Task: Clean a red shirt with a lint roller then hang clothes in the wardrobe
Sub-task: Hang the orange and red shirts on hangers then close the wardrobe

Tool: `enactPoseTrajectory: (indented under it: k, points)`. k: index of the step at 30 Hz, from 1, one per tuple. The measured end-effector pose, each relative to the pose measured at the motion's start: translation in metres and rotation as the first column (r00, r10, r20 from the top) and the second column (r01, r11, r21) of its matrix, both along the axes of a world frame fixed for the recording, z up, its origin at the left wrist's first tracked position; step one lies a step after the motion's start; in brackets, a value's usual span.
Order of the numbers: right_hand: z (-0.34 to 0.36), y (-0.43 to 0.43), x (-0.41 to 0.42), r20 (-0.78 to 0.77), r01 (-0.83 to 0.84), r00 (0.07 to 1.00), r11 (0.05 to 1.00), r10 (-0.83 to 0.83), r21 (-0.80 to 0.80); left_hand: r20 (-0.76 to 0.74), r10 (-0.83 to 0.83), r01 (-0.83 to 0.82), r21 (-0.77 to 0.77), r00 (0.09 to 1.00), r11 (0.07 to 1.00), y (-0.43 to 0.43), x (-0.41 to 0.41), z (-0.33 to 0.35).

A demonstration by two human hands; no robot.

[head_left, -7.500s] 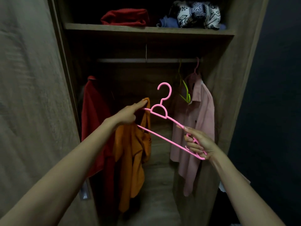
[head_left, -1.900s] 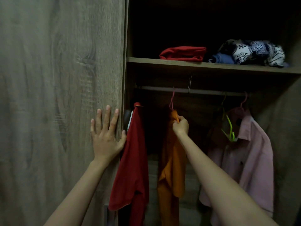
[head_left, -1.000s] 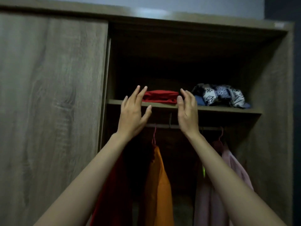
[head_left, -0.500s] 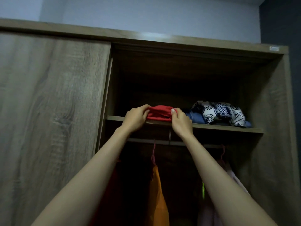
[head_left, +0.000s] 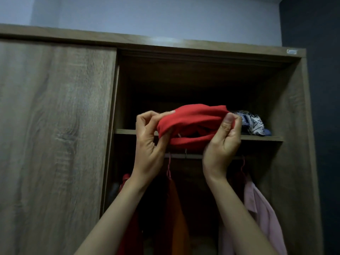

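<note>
Both hands, left hand (head_left: pixel 149 137) and right hand (head_left: pixel 223 142), pinch the folded red garment (head_left: pixel 193 124) off the shelf's (head_left: pixel 261 138) front edge; it may unfold and snag the patterned bundle (head_left: pixel 251 121) beside it.

Nothing legible to call out here. One small pale sticker (head_left: pixel 291 51) sits on the top front edge of the wardrobe (head_left: pixel 294 144), at the far right corner. There's a trace of bluish print on it, but it's too small and blurred to make out a single letter. Over on the right of the shelf (head_left: pixel 266 138), the folded cloth (head_left: pixel 252 122) shows a dark-and-white pattern: shapes only, no words or numbers.
</note>
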State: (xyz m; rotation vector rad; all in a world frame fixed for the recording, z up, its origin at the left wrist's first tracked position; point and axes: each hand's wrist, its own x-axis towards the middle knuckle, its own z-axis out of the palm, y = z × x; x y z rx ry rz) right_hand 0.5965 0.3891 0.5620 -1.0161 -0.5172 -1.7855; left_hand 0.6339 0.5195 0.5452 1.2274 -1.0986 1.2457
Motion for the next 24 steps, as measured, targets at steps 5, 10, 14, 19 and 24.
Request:
enactPoseTrajectory:
  k: [5, 10, 14, 19, 24]
  points:
    - [-0.05, 0.004, -0.018, -0.139, -0.046, 0.989, 0.999, 0.049, 0.024, -0.136, -0.202, 0.197, -0.055, 0.97, 0.979, -0.012, -0.026, -0.04]
    - [-0.146, 0.002, -0.02, -0.413, -0.204, 0.887, 0.978, 0.206, 0.048, -0.385, -0.176, 0.129, -0.144, 0.906, 0.981, -0.017, -0.014, -0.118]
    - [-0.215, 0.002, -0.03, -0.572, -0.258, 0.77, 0.958, 0.282, 0.125, -0.532, -0.12, 0.072, -0.111, 0.838, 0.991, -0.012, -0.006, -0.179]
    - [-0.256, 0.001, -0.031, -0.72, -0.285, 0.656, 0.958, 0.227, 0.042, -0.63, -0.004, -0.032, -0.045, 0.776, 0.998, -0.009, -0.008, -0.226]
    - [-0.273, -0.012, -0.017, -0.884, -0.261, 0.468, 0.955, 0.0, -0.138, -0.687, -0.001, -0.043, -0.047, 0.727, 0.998, -0.01, -0.013, -0.243]
